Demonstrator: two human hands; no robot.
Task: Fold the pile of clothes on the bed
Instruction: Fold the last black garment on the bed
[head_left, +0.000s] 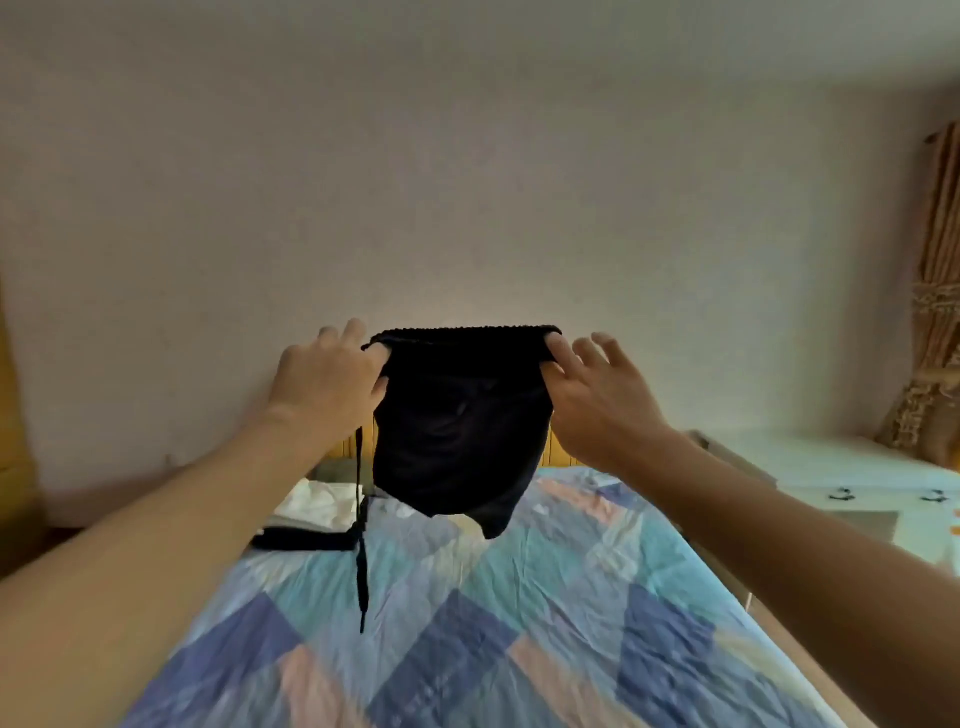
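While both hands (462, 384) pinch the black shorts' (457, 431) waistband corners, they hang above the bed (467, 623) — untouched

Behind the bed (545, 613), a plain pale wall (467, 182). Just beyond the bed's far end, against that wall, a strip of wooden headboard (558, 457). To the right of the bed, a white cabinet top (831, 467) with small dark items (841, 493), too blurred to identify. Further right of the bed, in the corner, a tied-back golden curtain (935, 312). Left of the bed, at the frame edge, a yellowish wooden surface (13, 441).
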